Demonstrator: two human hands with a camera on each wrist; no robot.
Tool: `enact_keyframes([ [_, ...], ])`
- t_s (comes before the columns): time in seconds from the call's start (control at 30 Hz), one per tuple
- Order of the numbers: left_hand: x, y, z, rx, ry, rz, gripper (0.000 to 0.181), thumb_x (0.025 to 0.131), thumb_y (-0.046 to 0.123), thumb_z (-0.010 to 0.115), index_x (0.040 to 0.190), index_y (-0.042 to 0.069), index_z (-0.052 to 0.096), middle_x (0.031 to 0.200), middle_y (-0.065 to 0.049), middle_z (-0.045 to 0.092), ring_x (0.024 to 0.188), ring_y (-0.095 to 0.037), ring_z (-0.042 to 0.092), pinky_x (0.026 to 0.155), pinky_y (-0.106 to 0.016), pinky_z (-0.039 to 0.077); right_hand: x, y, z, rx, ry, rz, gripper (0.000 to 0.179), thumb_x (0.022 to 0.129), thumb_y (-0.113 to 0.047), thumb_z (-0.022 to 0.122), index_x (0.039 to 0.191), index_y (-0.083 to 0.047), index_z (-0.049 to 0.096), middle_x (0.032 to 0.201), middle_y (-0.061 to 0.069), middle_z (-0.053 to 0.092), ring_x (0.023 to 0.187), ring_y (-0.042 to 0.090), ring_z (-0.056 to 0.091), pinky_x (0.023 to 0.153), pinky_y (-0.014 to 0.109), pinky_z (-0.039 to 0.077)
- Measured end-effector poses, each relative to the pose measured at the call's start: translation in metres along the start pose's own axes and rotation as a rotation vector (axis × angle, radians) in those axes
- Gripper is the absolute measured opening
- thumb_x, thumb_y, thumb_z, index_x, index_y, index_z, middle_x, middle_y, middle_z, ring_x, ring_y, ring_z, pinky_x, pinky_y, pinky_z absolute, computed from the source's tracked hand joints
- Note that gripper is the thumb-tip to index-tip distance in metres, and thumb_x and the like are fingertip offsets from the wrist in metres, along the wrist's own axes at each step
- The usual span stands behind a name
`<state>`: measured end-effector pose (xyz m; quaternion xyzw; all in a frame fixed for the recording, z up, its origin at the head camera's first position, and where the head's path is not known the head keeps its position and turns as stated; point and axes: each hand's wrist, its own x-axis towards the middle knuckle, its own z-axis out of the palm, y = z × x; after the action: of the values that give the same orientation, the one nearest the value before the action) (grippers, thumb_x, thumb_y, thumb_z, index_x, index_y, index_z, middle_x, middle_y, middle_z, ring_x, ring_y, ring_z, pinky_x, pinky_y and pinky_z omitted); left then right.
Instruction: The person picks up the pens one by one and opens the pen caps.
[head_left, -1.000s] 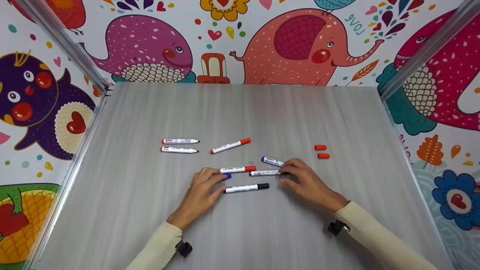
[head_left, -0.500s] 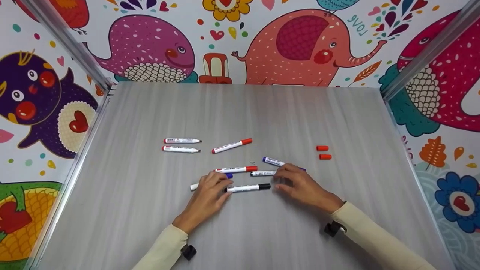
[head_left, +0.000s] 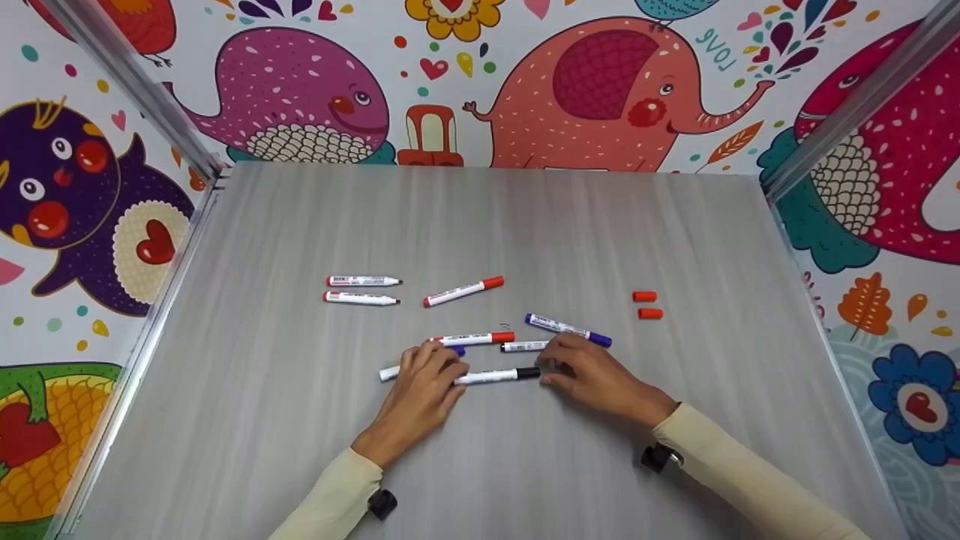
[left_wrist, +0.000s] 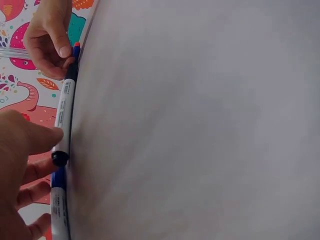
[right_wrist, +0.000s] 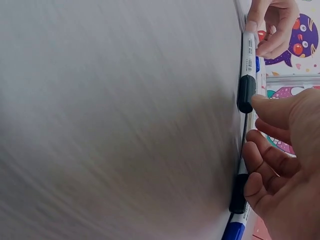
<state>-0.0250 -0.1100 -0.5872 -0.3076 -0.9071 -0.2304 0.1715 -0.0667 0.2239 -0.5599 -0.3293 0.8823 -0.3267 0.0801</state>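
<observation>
My left hand [head_left: 427, 382] pinches the rear end of a white marker with a black cap [head_left: 495, 376] between thumb and forefinger, also seen as the marker [left_wrist: 63, 107] in the left wrist view. My right hand [head_left: 596, 375] is at that marker's black cap [right_wrist: 246, 94], its thumb right beside the cap and its fingers loosely bent. Under the right fingers lies a second black-capped marker [head_left: 523, 346]. A blue-capped marker [head_left: 388, 373] is partly hidden beneath the left hand, and a red-capped marker [head_left: 472, 339] lies just beyond it.
Another blue-capped marker [head_left: 566, 328] lies beyond the right hand. Farther back are a red-capped marker [head_left: 463, 291] and two uncapped markers, one [head_left: 364, 281] above the other [head_left: 361, 298]. Two loose red caps, one [head_left: 644, 296] behind the other [head_left: 650, 313], sit at right.
My right hand has moved left and nearer, from the far black-capped and blue-capped markers to the near marker's cap. My left hand has shifted slightly right onto the near marker's rear end.
</observation>
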Motion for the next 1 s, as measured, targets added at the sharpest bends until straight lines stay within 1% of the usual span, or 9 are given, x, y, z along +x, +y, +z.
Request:
enact_keyframes([
  [0.17, 0.000, 0.000, 0.001, 0.024, 0.009, 0.000, 0.022, 0.094, 0.017, 0.088, 0.113, 0.012, 0.080, 0.115, -0.004, 0.071, 0.121, -0.030, 0.060, 0.100, -0.054, 0.043, 0.003, -0.002, 0.002, -0.018, -0.019, 0.012, 0.021, 0.098, -0.016, 0.086, 0.117, -0.013, 0.078, 0.112, -0.003, 0.066, 0.098, 0.011, 0.060, 0.083, 0.033, 0.054],
  [0.4, -0.002, 0.002, 0.000, 0.068, -0.011, 0.002, 0.021, 0.095, 0.017, 0.087, 0.114, 0.012, 0.080, 0.114, -0.004, 0.072, 0.124, -0.032, 0.060, 0.102, -0.056, 0.043, 0.005, -0.003, 0.004, -0.021, -0.027, 0.001, 0.018, 0.098, -0.013, 0.086, 0.115, -0.014, 0.079, 0.108, -0.003, 0.065, 0.095, 0.010, 0.060, 0.080, 0.032, 0.053],
  [0.67, 0.000, 0.009, 0.004, 0.143, -0.028, 0.043, 0.019, 0.096, 0.018, 0.086, 0.114, 0.012, 0.080, 0.111, -0.004, 0.073, 0.118, -0.029, 0.060, 0.102, -0.056, 0.046, 0.007, -0.005, 0.008, -0.010, -0.038, 0.000, 0.016, 0.100, -0.012, 0.083, 0.115, -0.016, 0.078, 0.108, -0.006, 0.066, 0.091, 0.008, 0.059, 0.078, 0.030, 0.051],
  [1.0, 0.004, 0.015, 0.011, 0.168, 0.012, 0.053, 0.014, 0.094, 0.015, 0.087, 0.107, 0.012, 0.081, 0.101, -0.002, 0.072, 0.109, -0.027, 0.061, 0.093, -0.050, 0.044, 0.010, -0.005, 0.013, -0.042, -0.033, -0.043, 0.015, 0.099, -0.009, 0.083, 0.112, -0.015, 0.080, 0.108, -0.006, 0.068, 0.093, 0.008, 0.061, 0.080, 0.032, 0.055],
])
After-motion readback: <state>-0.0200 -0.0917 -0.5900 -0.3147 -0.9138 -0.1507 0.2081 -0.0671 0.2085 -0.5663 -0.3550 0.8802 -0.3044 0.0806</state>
